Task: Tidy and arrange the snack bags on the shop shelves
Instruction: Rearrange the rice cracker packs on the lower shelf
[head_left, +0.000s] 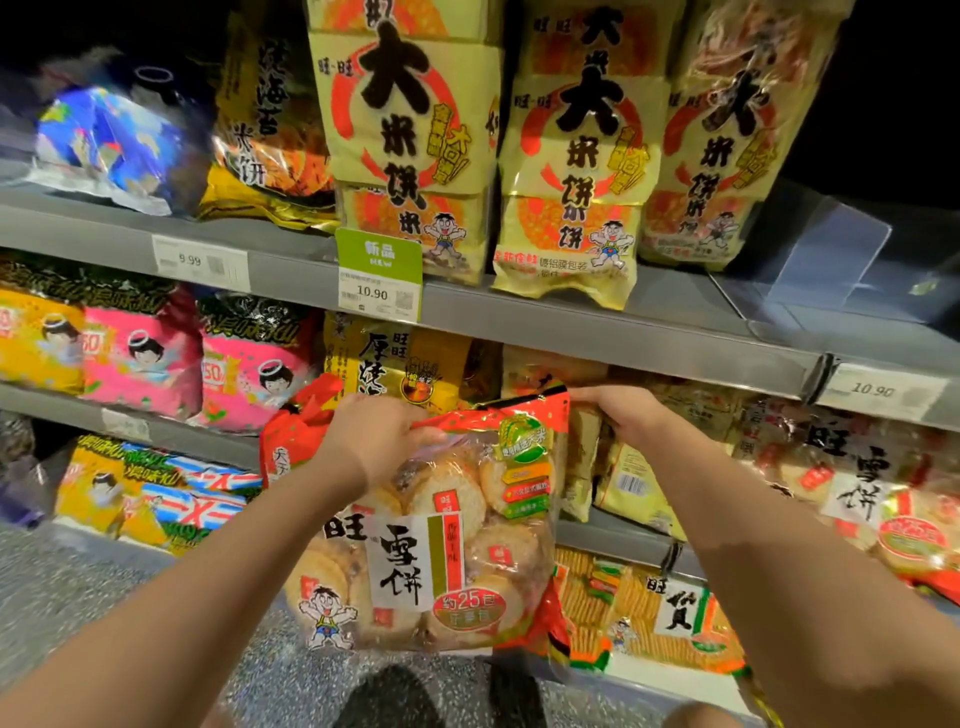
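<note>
1. My left hand (379, 436) pinches the snow-cracker bag (415, 545) by its top seam, so it hangs label-out, near, before the lower shelf (613, 535).
2. My right hand (623, 410) steadies its top-right corner; fingers hidden, grip unclear.

The snack bag (431, 530) hangs in front of the shelves, low in the middle of the view. The left hand (374, 436) grips its top edge at 11 o'clock and the right hand (628, 415) holds its corner at 1 o'clock. At 12 o'clock, three tall bags (571, 156) stand side by side on the upper shelf (649, 332) (more bags lie further left, at 10 o'clock). A price label (379, 275) hangs on the shelf edge before the leftmost. At 9 o'clock smaller bags (145, 353) line the middle shelf. At 3 o'clock are further bags (852, 467), and at 5 o'clock cracker packs (665, 613), lower down.
</note>
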